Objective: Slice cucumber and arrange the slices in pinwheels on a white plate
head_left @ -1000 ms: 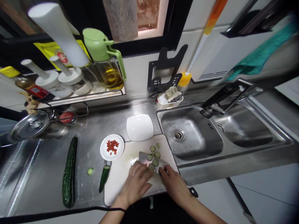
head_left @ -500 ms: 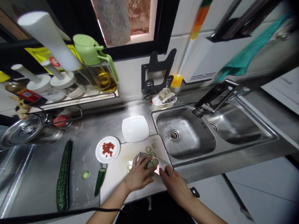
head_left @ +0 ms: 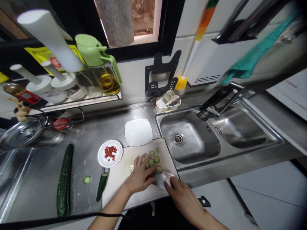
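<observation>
My right hand is closed around a kitchen knife, whose black handle end sticks out behind it. The wide blade, partly blurred, lies low over the cutting board. My left hand has its fingers spread over the cucumber slices on the board and hides some of them. Several slices show to the right of its fingertips, one close to the blade. A cut cucumber piece rests at the board's left edge, and a cucumber end sits on the steel counter.
A whole cucumber lies at the left. Behind the board stand a small plate of red berries and a white square dish. On the right is a double sink with a faucet. A black cord crosses the front.
The knife has drawn back toward me and right, out from beneath the slices. My left fingers have spread and shifted slightly left, leaving more slices in sight.
</observation>
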Available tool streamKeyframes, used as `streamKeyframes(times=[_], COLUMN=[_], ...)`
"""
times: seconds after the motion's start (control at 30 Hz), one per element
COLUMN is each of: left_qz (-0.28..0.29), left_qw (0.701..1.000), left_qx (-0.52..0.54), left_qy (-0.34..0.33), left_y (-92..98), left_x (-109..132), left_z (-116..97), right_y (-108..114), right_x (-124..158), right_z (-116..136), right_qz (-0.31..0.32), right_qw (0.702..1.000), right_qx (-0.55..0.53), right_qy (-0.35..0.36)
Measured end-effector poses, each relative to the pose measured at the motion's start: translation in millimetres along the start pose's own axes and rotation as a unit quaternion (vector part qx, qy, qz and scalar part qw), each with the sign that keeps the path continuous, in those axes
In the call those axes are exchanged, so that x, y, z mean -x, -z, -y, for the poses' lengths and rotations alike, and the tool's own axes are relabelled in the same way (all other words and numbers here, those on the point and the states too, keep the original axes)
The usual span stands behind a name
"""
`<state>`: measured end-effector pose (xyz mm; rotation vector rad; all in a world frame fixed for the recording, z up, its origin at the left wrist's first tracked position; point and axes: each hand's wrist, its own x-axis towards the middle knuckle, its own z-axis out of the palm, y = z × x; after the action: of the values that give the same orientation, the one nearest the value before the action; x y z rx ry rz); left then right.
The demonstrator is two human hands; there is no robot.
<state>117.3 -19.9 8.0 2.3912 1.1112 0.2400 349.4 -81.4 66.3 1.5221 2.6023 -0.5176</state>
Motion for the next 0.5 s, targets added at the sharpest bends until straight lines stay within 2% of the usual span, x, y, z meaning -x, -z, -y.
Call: streamKeyframes(times=[0.07, 0.13, 0.33, 0.43, 0.5], left_qz=[0.013, 0.022, -0.003, -0.061, -0.127], left_qw=[0.999, 0.999, 0.999, 0.995, 0.982], left_qx=[0.006, 0.004, -0.015, -0.011, -0.004], left_qy=[-0.034, -0.037, 0.034, 0.075, 0.142], left_y=[1.0, 0.1, -4.4, -5.9, -7.8], left_x=[-2.9, -5.7, -5.0, 4.9, 15.6], left_z=[-7.6, -10.0, 9.3, 19.9, 24.0], right_y=[0.6, 1.3, 7.3, 18.0, 25.3], right_x=[-4.7, -10.0, -11.3, -5.1, -0.7], right_z=[0.1, 0.0, -0.7, -0.5, -1.1], right_qz=[0.0, 0.001, 0.008, 0.036, 0.061], right_qw=[1.0, 1.0, 1.0, 0.999, 0.997], right_qx=[0.012, 0.016, 0.005, -0.025, -0.041], right_qy=[0.01, 0.015, 0.01, -0.012, -0.036])
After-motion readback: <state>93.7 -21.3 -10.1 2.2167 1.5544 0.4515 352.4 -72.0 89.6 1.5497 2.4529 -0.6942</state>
